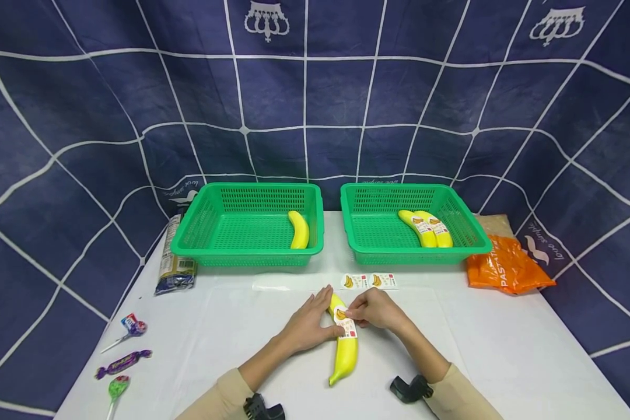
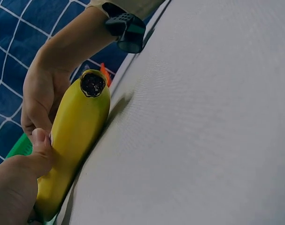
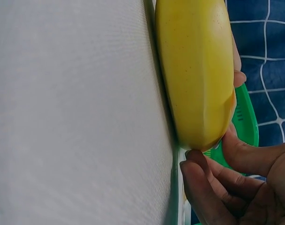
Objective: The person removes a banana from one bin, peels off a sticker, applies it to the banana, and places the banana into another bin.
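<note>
A yellow banana (image 1: 345, 356) lies lengthwise on the white table in front of me, a white banana-print sticker (image 1: 345, 322) across its upper half. My left hand (image 1: 308, 322) holds it from the left, the thumb on the sticker and the fingers by its far end. From the right, my right hand (image 1: 376, 310) pinches the sticker's edge between thumb and fingertips. The left wrist view shows the banana's dark tip (image 2: 93, 84) and the left thumb on its side. In the right wrist view the banana (image 3: 196, 70) hides most of the sticker.
Behind are two green baskets: the left (image 1: 247, 256) has one plain banana (image 1: 299, 229), the right (image 1: 415, 256) two stickered bananas (image 1: 427, 229). A sticker strip (image 1: 370, 281) lies before them. Candies (image 1: 123, 363) and a dark packet (image 1: 177, 259) sit left, an orange pasta bag (image 1: 504, 262) right.
</note>
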Tool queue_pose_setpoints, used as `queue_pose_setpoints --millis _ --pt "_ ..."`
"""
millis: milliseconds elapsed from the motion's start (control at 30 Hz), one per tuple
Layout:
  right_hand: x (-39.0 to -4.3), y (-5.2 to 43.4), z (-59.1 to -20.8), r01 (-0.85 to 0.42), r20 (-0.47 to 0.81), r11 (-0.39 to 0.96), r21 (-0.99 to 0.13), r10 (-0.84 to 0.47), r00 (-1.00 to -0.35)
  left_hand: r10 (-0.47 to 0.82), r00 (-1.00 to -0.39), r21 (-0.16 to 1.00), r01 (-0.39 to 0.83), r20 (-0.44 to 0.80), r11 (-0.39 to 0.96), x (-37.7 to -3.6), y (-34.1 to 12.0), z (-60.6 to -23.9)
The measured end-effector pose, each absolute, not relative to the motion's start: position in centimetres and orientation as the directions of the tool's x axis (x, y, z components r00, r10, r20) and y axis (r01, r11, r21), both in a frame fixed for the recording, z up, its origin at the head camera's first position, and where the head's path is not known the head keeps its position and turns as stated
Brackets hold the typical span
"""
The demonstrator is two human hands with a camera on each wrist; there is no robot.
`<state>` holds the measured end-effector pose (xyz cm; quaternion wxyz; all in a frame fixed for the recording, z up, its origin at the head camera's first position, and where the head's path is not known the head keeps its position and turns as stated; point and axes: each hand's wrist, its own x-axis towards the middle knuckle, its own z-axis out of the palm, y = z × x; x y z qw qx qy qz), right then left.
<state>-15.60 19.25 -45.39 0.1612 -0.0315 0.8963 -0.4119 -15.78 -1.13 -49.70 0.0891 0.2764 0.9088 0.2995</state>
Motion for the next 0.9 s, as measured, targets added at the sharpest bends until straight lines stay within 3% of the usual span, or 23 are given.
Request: queue_pose_setpoints --millis 433,700,900 --pt "-15.6 19.1 -45.7 0.089 -0.260 0.642 -0.762 -0.178 -0.949 0.479 -0.871 0.653 0.426 0.108 0.626 -17.1 -1.1 -49.7" --pt "-15.6 19.1 -45.8 0.077 -0.252 0.644 -0.761 -0.184 -0.950 0.463 -0.863 0.621 0.479 0.203 0.620 -17.4 -1.2 -49.8" --pt "-15.8 19.0 -45.7 0.097 -0.258 0.661 -0.744 -0.151 -0.954 0.472 -0.866 0.664 0.450 0.163 0.597 -17.4 -1.2 -49.7"
